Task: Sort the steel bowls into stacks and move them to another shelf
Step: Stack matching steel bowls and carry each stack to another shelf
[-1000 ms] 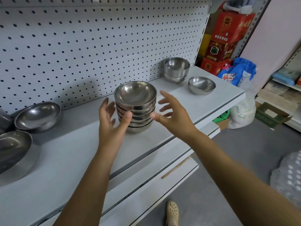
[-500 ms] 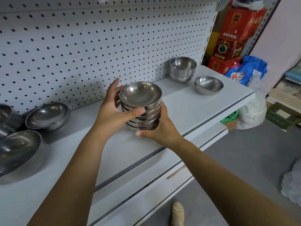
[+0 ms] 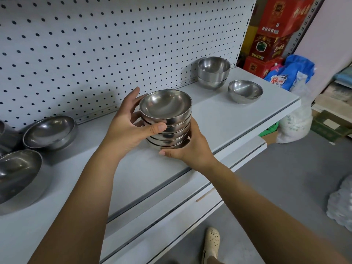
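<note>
A stack of several shallow steel bowls [image 3: 165, 109] is in the middle of the grey shelf [image 3: 219, 119], just above its surface. My left hand [image 3: 125, 128] grips the stack's left side, thumb across the front. My right hand [image 3: 187, 147] cups the stack from below and the right. Two deeper bowls nested together [image 3: 213, 71] stand at the back right. A single bowl [image 3: 245, 91] sits tilted in front of them. At the left lie a wide bowl [image 3: 50, 131] and a larger bowl [image 3: 17, 170].
A white pegboard [image 3: 95, 44] backs the shelf. Lower shelf ledges [image 3: 171, 206] stick out beneath. Red cartons [image 3: 274, 31], a blue bag [image 3: 291, 75] and a white sack [image 3: 297, 121] crowd the floor to the right. My shoe [image 3: 210, 242] is on the grey floor.
Both hands closed in on the stack from open poses and now hold it. It has been raised slightly off the shelf.
</note>
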{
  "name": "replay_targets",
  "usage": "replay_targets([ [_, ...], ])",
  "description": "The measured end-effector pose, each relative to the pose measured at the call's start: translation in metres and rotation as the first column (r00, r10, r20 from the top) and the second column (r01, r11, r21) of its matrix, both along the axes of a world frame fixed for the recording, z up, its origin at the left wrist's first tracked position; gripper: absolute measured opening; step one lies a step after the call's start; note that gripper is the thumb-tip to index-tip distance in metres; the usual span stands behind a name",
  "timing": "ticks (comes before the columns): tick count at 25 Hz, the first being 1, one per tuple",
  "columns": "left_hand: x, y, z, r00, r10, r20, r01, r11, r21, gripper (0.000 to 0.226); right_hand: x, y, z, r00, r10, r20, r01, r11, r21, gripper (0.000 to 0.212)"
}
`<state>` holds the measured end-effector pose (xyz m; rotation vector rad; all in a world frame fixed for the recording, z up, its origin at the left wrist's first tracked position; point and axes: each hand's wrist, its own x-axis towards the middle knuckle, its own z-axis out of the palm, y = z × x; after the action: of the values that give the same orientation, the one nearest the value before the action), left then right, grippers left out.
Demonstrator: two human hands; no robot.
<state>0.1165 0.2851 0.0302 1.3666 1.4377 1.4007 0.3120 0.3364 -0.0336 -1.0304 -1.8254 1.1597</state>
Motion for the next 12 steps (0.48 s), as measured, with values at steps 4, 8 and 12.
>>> replay_targets([
  [4,0.008,-0.002,0.007,0.997,-0.072,0.035,0.073,0.997,-0.02,0.113,0.024,-0.007,0.007,1.0,-0.003,-0.013,0.003,1.0,-0.007,0.119],
  [8,0.036,-0.002,0.014,0.99,-0.137,0.024,0.138,0.99,-0.031,0.11,0.064,-0.016,0.015,1.0,-0.029,-0.004,0.029,0.999,-0.023,0.117],
  [12,0.081,0.009,0.017,0.977,-0.211,0.006,0.211,0.977,-0.038,0.097,0.115,-0.023,0.019,0.993,-0.115,-0.017,0.114,0.993,-0.023,0.118],
])
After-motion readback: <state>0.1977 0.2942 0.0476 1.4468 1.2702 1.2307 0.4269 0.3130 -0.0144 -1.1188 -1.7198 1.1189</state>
